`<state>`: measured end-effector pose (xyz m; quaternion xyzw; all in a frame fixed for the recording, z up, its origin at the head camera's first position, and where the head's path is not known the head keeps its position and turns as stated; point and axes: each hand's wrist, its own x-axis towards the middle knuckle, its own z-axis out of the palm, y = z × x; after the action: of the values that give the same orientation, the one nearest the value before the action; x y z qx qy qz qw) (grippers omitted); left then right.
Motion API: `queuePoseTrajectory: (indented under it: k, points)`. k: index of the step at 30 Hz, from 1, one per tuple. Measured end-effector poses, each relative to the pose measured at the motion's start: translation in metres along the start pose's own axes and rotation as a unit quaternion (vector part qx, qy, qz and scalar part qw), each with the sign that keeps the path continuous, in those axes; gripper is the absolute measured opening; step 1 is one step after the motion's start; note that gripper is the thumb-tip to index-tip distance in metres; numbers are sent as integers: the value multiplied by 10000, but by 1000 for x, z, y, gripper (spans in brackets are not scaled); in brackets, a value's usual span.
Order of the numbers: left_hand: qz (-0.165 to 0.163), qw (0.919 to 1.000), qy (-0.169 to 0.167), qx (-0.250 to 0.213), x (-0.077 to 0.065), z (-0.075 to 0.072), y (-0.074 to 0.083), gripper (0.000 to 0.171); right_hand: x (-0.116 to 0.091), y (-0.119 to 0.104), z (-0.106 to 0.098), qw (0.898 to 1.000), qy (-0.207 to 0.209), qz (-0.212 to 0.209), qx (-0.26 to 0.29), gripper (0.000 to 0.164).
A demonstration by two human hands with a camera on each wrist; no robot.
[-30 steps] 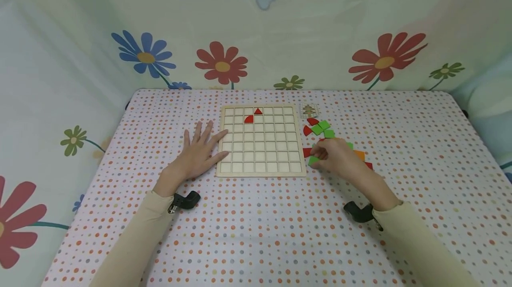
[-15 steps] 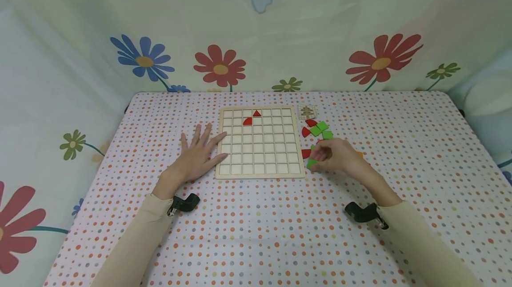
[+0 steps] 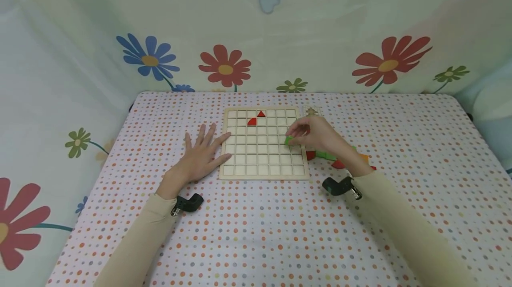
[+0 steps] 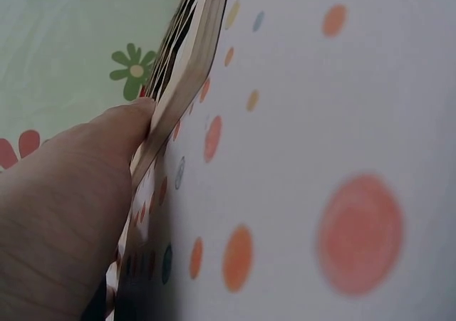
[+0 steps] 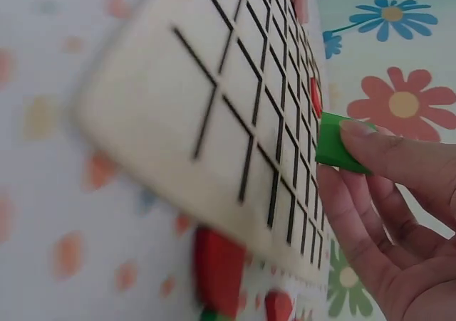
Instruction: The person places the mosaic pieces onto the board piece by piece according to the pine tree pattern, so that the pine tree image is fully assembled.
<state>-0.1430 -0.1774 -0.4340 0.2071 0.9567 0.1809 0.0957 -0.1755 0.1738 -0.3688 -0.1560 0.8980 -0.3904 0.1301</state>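
A wooden grid board [image 3: 264, 177] lies on the dotted table, with a red triangle [image 3: 261, 114] in its top row and a red quarter-circle [image 3: 252, 121] just below and left. My right hand [image 3: 316, 133] is over the board's right side. Between thumb and fingers it pinches a green square tile [image 5: 338, 141], close over the cells. My left hand [image 3: 196, 158] lies flat with spread fingers left of the board. Its thumb [image 4: 135, 118] and index fingertip rest on the board's left edge.
Right of the board lie loose red [image 3: 338, 164], green [image 3: 325, 155] and orange [image 3: 364, 157] pieces, partly hidden under my right forearm. A small pattern card [image 3: 313, 110] sits by the board's top right corner. A flowered curtain hangs behind the table.
My right hand has picked up a green tile from the loose pieces and carried it left and away from me, over the board. The left hand stays in place.
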Motion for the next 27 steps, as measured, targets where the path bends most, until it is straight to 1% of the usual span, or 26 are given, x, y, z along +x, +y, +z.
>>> queuePoseTrajectory:
  k: [5, 8, 11, 16, 22, 27]
  points:
    - [33, 10000, -16, -33, 3, 2, 4, 70, 42, -5, 8, 9999, 98, -46, 118, 15]
    - [59, 10000, -53, -21, 6, 4, 6, 70, 59, -5, 10, 9999, 139, -36, 56, 16]
    - [64, 10000, -69, -18, 6, 4, 8, 69, 70, -8, 14, 9998, 161, -131, -32, 15]
    - [9, 10000, 5, 0, 4, 3, 6, 70, 83, -13, 24, 9989, 160, -428, -118, 14]
    - [-17, 10000, -52, -26, 5, 2, 3, 70, 87, -15, 33, 9989, 131, -380, -246, 17]
    - [-95, 9999, -69, 56, 3, 0, -1, 70, 90, -21, 37, 9978, 91, -526, -404, 17]
